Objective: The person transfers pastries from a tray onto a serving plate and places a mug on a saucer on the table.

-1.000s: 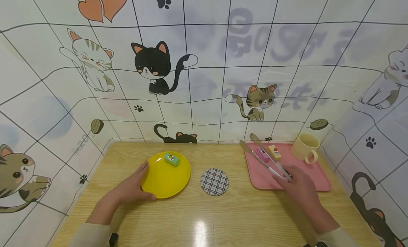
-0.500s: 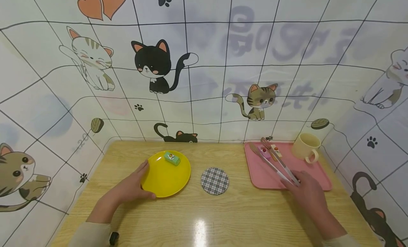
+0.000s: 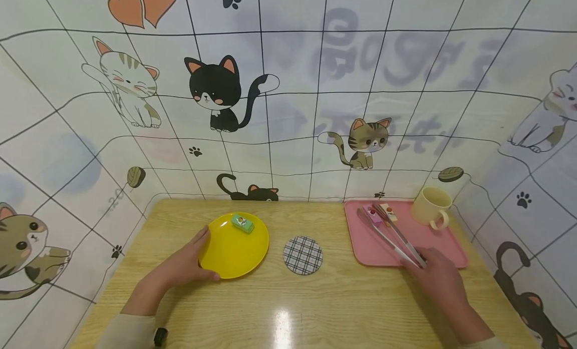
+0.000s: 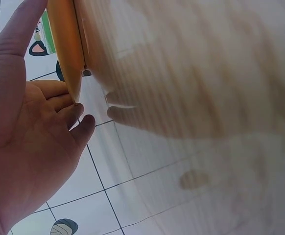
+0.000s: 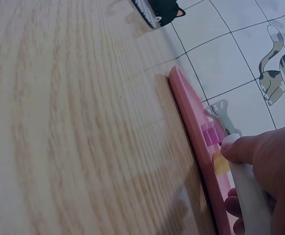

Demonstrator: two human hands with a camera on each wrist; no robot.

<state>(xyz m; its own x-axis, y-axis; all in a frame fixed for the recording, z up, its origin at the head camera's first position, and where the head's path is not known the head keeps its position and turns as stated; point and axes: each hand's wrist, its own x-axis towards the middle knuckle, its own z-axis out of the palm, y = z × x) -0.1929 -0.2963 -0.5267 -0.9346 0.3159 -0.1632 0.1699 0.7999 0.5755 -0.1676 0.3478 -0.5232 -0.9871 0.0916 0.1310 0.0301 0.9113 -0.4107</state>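
Observation:
My left hand (image 3: 189,261) holds the yellow plate (image 3: 236,256) at its left rim, thumb near the front edge and fingers further back. A small green toy cake (image 3: 242,223) lies toward the back of the plate. In my right hand (image 3: 442,279) is a pair of metal tongs (image 3: 401,236), gripped by the pale handles. Their spread tips reach over the pink tray (image 3: 369,254), either side of a magenta toy cake (image 3: 373,215). A cream-yellow toy cake (image 3: 389,212) sits just right of it. The left wrist view shows the plate (image 4: 65,44) between thumb and fingers.
A yellow mug (image 3: 430,206) stands on the tray's back right, handle toward the front. A round checked coaster (image 3: 303,255) lies on the wooden table (image 3: 270,304) between plate and tray. A cat-printed sheet (image 3: 293,113) rises behind the table.
My right hand has drawn back and to the right, bringing the tong tips from the tray's back left edge to the magenta cake. The left hand and plate stay in place.

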